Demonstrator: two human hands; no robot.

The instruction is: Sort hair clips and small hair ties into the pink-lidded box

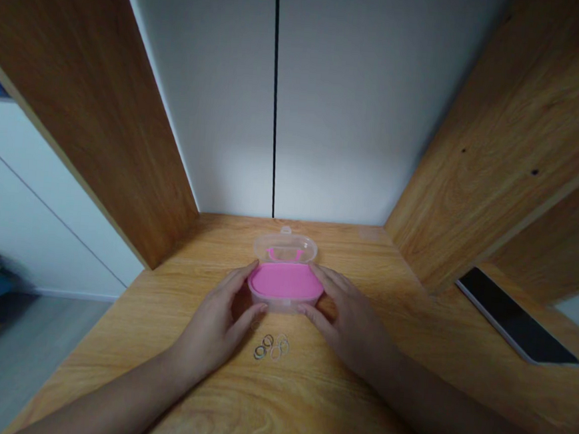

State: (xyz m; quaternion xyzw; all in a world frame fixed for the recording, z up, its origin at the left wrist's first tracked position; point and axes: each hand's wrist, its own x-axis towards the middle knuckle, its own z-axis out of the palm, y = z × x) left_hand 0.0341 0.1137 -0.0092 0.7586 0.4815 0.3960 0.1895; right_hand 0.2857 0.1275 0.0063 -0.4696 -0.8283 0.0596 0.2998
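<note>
A small oval plastic box [277, 304] with clear sides stands on the wooden table, and a pink tray [286, 280] fills its top. Its clear lid [286, 243], with a pink handle, lies folded open behind it. My left hand [222, 309] grips the box's left end, thumb at the front and fingers round the side. On the opposite end my right hand [346, 315] holds it the same way. Several small hair ties [272, 347], some dark and some pale, lie on the table just in front of the box. Whatever is under the pink tray is hidden.
A dark flat tablet-like device [517, 316] lies on the right of the table [274, 410]. Wooden panels rise on the left [93, 94] and right [506, 140], and white cabinet doors [328, 113] close off the back. Left of the table edge is the floor [49, 338].
</note>
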